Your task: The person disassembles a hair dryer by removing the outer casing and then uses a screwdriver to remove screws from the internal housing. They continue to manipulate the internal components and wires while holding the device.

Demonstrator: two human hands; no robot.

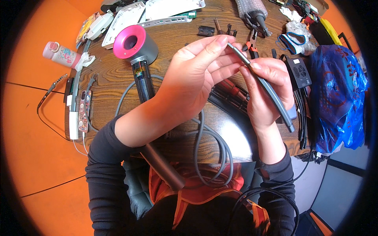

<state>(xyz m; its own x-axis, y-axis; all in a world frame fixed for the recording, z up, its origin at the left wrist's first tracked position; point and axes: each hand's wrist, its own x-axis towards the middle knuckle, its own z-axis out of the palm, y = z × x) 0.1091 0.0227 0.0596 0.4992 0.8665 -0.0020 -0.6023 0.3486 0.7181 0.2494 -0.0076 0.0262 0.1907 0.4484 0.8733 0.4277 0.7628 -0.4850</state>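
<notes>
Both hands are up over the dark wood table [106, 74], busy w/ a slim grey tool [271, 92]. R hand [269, 92] has it firmly — thumb & fingers closed round the upper-mid part, lower end slanting down to the right past the palm. L hand [193, 74] is up at the other end, thumb & forefinger drawn together right by the tip, other fingers loosely spread behind; can't tell from here if it's actually pinching the tip or just touching. The tool's off the tabletop, held at a slant btwn the two hands. Just L of the left hand stands a hair dryer w/ a pink-ringed grey head [136, 43], innards showing in its dark stem [142, 78], which runs under the L forearm. A bronze tube [163, 167] pokes out below that arm, nr the lap; a grey cable [197, 145] loops beside it. Behind the hands, orange-handled pliers [252, 43]; under them, partly hidden, a dark tool case [226, 100]. Far R, a blue plastic bag [336, 98] & a black box [299, 72]; far L, a pink bottle [62, 55] — plus white casings [126, 21] up back.
</notes>
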